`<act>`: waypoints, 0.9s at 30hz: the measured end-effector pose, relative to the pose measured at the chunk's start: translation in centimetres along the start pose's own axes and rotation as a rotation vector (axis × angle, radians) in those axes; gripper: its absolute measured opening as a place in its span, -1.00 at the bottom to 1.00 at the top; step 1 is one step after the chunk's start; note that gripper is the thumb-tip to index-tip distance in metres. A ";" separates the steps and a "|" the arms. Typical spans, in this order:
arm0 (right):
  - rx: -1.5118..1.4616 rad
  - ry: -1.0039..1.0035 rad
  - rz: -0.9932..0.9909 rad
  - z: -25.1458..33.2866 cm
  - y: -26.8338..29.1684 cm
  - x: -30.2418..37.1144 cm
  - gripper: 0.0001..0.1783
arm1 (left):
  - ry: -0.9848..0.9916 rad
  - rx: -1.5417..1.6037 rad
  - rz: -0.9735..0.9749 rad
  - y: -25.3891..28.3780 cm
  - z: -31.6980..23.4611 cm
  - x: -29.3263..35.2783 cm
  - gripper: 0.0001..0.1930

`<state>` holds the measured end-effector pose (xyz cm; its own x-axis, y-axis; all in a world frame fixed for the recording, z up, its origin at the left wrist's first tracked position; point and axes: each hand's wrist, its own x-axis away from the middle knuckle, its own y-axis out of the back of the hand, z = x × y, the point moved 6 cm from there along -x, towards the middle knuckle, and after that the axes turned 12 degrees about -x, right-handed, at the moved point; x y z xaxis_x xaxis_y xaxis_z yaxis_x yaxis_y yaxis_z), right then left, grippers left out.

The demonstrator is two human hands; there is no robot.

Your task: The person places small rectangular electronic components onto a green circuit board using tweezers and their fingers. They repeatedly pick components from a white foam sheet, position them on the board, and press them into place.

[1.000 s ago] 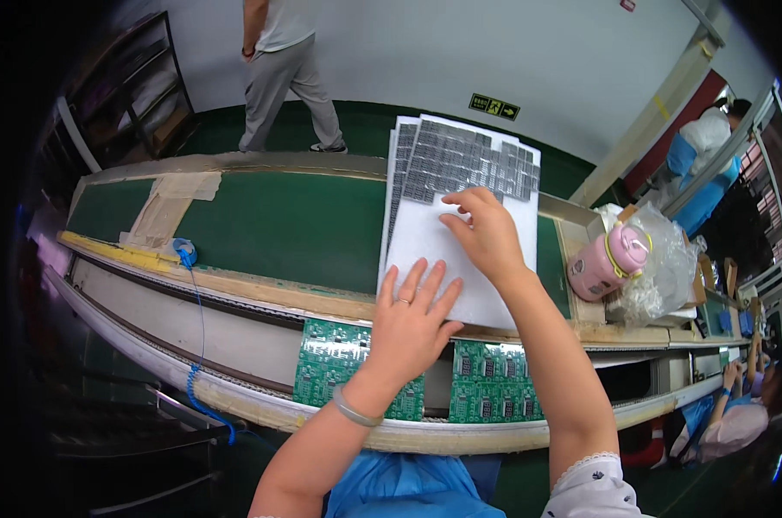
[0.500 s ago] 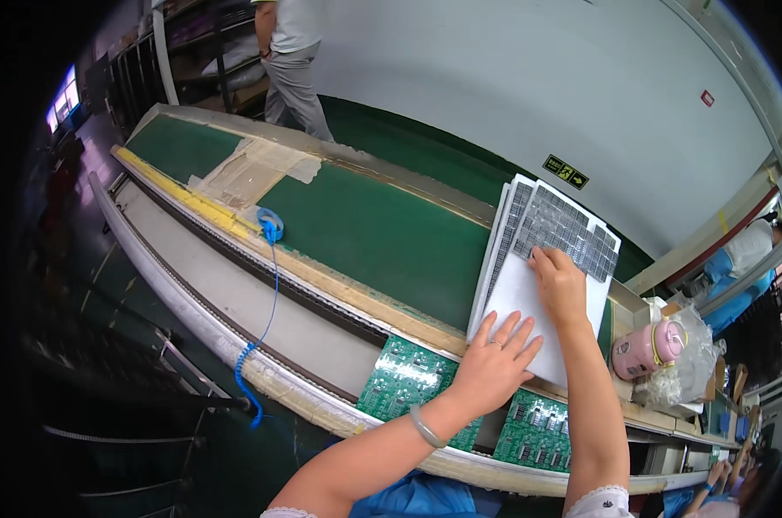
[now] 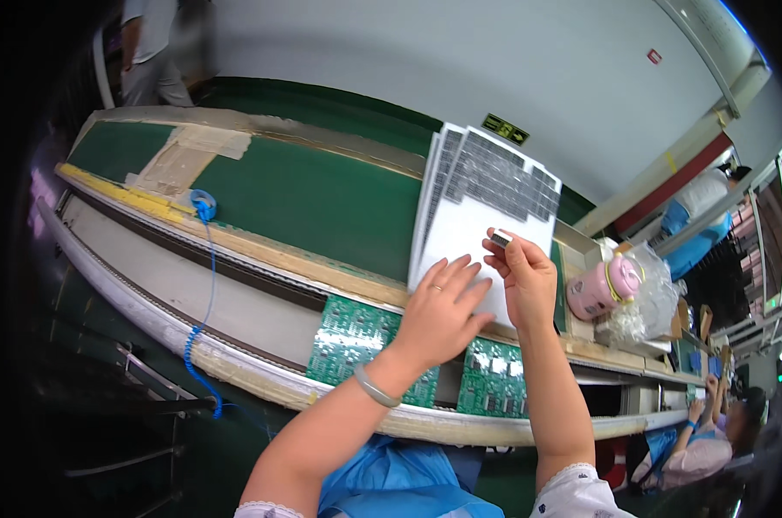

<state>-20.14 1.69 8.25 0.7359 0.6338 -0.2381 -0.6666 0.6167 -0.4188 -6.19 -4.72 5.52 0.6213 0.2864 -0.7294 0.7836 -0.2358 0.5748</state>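
My right hand is raised over the white sheet, with a small dark rectangular electronic component pinched between thumb and fingers. Fingers spread, my left hand rests at the near edge of the stacked white sheets. Dark rectangular components sit in close rows across the far part of the top sheet. Below my left hand, a green circuit board lies on the conveyor track, partly covered by my hand and forearm. Another green circuit board lies to its right, beside my right forearm.
A pink bottle stands right of the sheets, beside a clear plastic bag. Blue tape with a coiled blue cord sits left on the green-topped bench. Another person sits farther right along the line.
My right hand has lifted from the rows and come nearer, now showing a component in its fingers. The whole view has shifted, so the bench appears farther left and higher.
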 end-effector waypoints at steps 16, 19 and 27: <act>0.900 0.323 0.480 7.3 0.3 19.2 -0.67 | 0.890 1.394 0.855 1.1 -7.1 10.8 -0.77; 0.921 0.238 0.541 7.1 0.3 21.8 -0.68 | 0.831 1.443 0.947 1.7 -8.3 13.9 -0.77; 1.026 0.281 0.422 5.5 2.8 21.8 -0.68 | 0.156 0.401 0.456 4.0 -8.1 12.8 -0.75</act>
<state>-6.63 19.78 6.76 0.3454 0.8336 -0.4310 -0.5541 0.5519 0.6232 4.97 5.58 1.48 0.9098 0.1999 -0.3638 0.3948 -0.6874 0.6096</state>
